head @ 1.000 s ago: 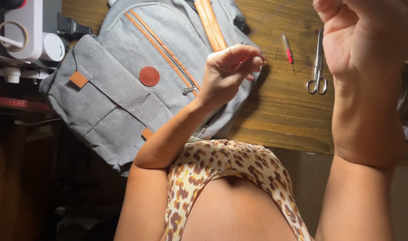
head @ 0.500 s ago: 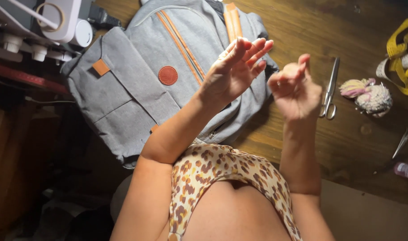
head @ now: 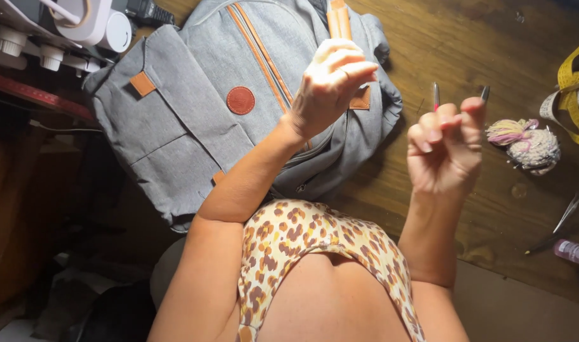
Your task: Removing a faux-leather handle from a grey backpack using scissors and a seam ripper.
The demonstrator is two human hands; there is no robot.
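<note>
Both hands raised above desk (head: 429, 38), none resting on it. Right hand (head: 446, 149) nearest, fingers curled in, thumb and fingertips pinched together; can't tell what, if anything, is between them. Left hand (head: 330, 82) a bit further, fingers bunched loosely, hovering over grey backpack (head: 226, 107), not touching. Backpack lies flat on desk, orange zip trim, round brown patch. Behind right hand: red pen (head: 436, 95), scissors tip (head: 484, 93). Right: yarn ball (head: 530, 145), yellow tape measure (head: 571, 95), tweezers (head: 565, 218).
</note>
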